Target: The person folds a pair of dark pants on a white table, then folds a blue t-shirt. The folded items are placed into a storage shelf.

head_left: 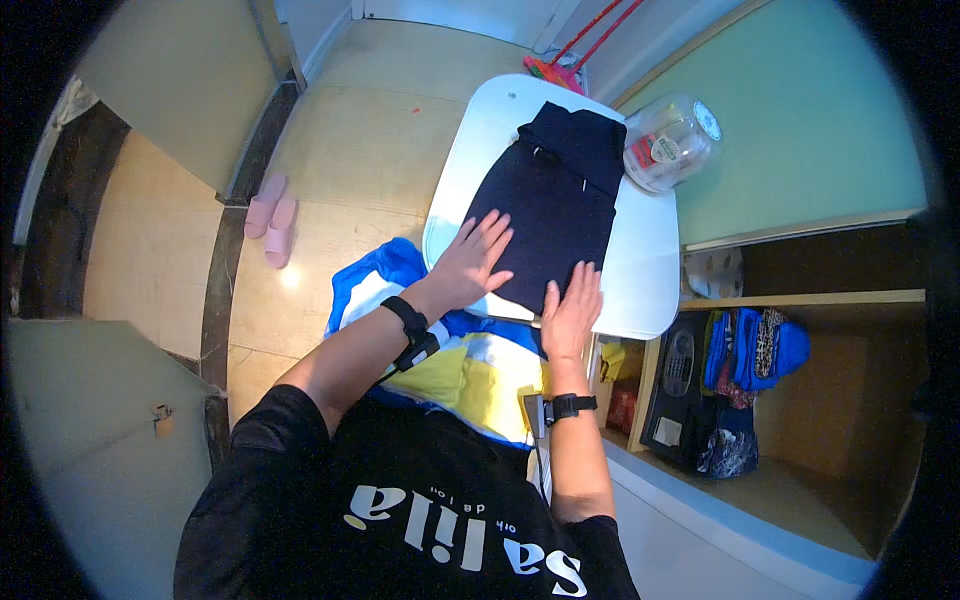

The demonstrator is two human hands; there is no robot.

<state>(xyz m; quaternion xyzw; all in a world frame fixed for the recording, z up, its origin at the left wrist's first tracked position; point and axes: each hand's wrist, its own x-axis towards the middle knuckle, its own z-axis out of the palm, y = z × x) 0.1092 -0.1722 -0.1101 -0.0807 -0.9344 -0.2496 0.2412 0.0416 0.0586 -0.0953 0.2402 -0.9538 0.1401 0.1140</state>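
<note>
A folded black garment [559, 202], with a wide waistband-like part at its far end and small light drawstring tips, lies on a white table [649, 277] with rounded corners. Flat on its near left edge rests my left hand [472, 259], fingers spread. My right hand [574, 311] touches the near right corner, its thumb held apart from the fingers. Neither hand grasps the cloth. Over my lap, below the table's near edge, is a blue, white and yellow cloth [465, 367].
A clear plastic jar [671, 146] stands at the table's right edge. An open cabinet [840, 405] on the right holds folded clothes [754, 349] and a black safe-like box with a keypad [679, 367]. Pink slippers [279, 229] lie on the floor; a red-handled broom [559, 71] stands beyond.
</note>
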